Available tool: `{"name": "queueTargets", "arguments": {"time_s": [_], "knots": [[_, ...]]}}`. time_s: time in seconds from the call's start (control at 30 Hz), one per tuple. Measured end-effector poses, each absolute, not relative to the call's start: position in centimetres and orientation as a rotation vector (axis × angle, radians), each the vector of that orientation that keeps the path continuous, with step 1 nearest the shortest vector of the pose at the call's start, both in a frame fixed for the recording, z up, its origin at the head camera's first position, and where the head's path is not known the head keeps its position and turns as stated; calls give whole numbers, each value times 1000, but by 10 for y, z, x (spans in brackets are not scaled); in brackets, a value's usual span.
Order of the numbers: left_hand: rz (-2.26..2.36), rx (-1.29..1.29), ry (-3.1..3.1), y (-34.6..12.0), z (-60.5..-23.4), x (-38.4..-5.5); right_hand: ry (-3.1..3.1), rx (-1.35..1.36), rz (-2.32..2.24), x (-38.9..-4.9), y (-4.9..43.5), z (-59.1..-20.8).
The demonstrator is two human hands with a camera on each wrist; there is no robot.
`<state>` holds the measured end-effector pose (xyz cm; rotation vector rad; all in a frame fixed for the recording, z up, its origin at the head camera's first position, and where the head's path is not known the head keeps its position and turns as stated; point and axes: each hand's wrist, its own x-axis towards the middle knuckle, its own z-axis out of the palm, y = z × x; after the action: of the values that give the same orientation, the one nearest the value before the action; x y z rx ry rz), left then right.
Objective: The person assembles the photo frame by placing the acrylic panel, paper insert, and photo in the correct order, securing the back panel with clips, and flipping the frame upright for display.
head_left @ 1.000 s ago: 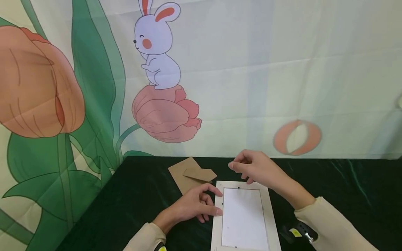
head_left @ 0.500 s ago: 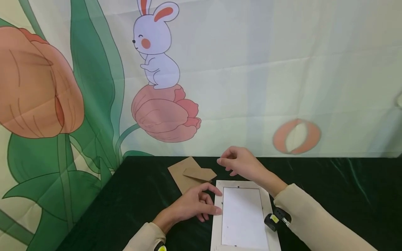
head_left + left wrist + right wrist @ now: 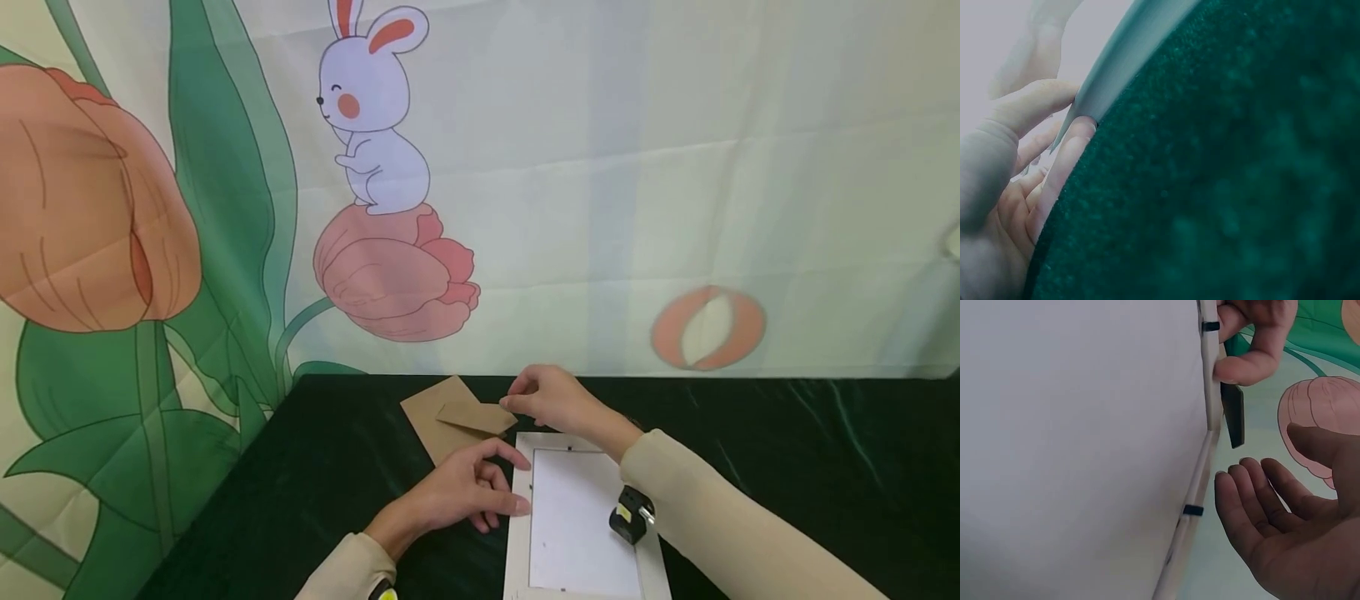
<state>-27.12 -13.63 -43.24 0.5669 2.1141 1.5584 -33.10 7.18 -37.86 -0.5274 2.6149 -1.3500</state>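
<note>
A white photo frame (image 3: pixel 523 533) lies with its back up, small black tabs round a white backing panel (image 3: pixel 577 508). My left hand (image 3: pixel 472 483) grips its left edge, thumb and fingertips at the rim; in the left wrist view the thumb and a finger pinch that white edge (image 3: pixel 1125 53). My right hand (image 3: pixel 558 404) hovers past the frame's far edge beside a folded brown card (image 3: pixel 474 417). In the right wrist view the right hand's (image 3: pixel 1297 519) thumb and loosely bent fingers stand apart with nothing between them, and black tabs (image 3: pixel 1193 510) show on the frame.
Under the folded card lies a flat brown card (image 3: pixel 431 421). Dark green velvet cloth (image 3: pixel 315 483) covers the table. A printed curtain with a rabbit (image 3: pixel 390 171) and tulips hangs behind the table's far edge. A black wrist camera (image 3: pixel 632 515) sits above the frame's right side.
My right hand has moved left across the frame's far end, then lowered to the folded brown card. The left hand and the photo frame have stayed in place.
</note>
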Motion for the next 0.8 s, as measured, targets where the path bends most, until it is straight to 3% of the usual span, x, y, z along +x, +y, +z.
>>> {"name": "queueTargets", "arguments": {"time_s": [0.8], "knots": [[1554,543,2113,-136,-430,-272,2646,-487,-1152,-357,39,-390]]}}
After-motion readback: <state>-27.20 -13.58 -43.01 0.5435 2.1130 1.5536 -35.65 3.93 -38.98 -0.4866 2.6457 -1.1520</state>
